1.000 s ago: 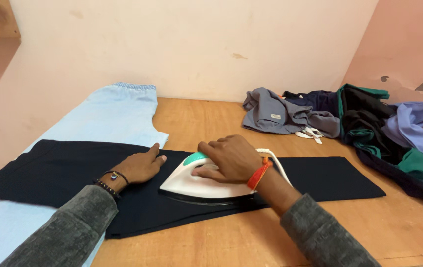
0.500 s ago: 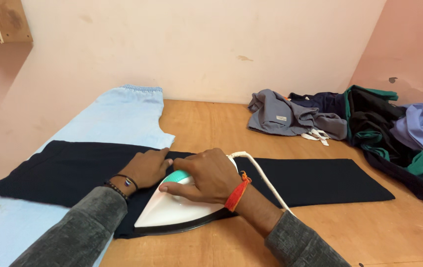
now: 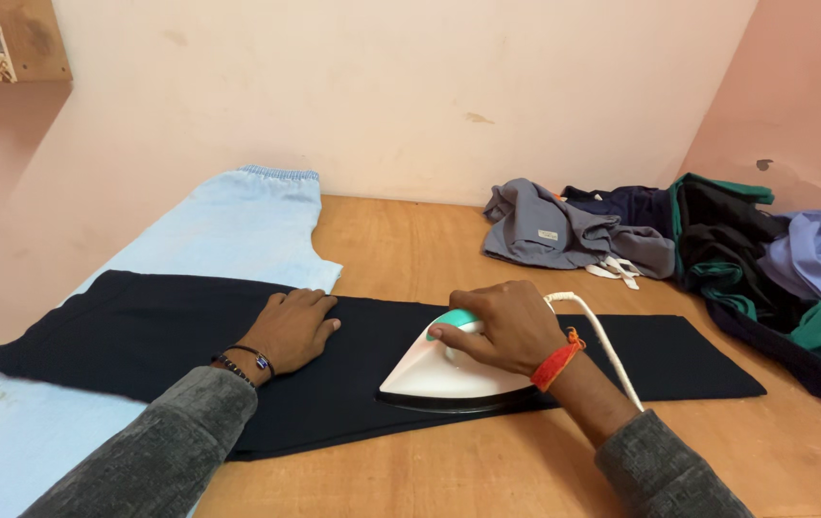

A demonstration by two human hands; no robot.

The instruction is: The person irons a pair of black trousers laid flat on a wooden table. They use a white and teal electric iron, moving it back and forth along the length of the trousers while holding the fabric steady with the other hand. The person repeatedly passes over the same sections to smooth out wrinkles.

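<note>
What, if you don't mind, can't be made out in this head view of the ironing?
- Iron: its handle is hidden under the right hand, and its soleplate lies face down on the black cloth.
- Cord: runs behind the right forearm, so its end is unseen.
- Left hand: its palm lies flat on the cloth, so nothing beneath shows.
- Clothes pile: cut off by the right edge.
- Shelf: cut off at the top-left corner.

A flat brown wooden table (image 3: pixel 487 460) holds a long black folded cloth (image 3: pixel 142 331). A pale blue cloth (image 3: pixel 228 225) lies under its left end. Behind its right end sits a heap of crumpled clothes (image 3: pixel 698 240).
</note>
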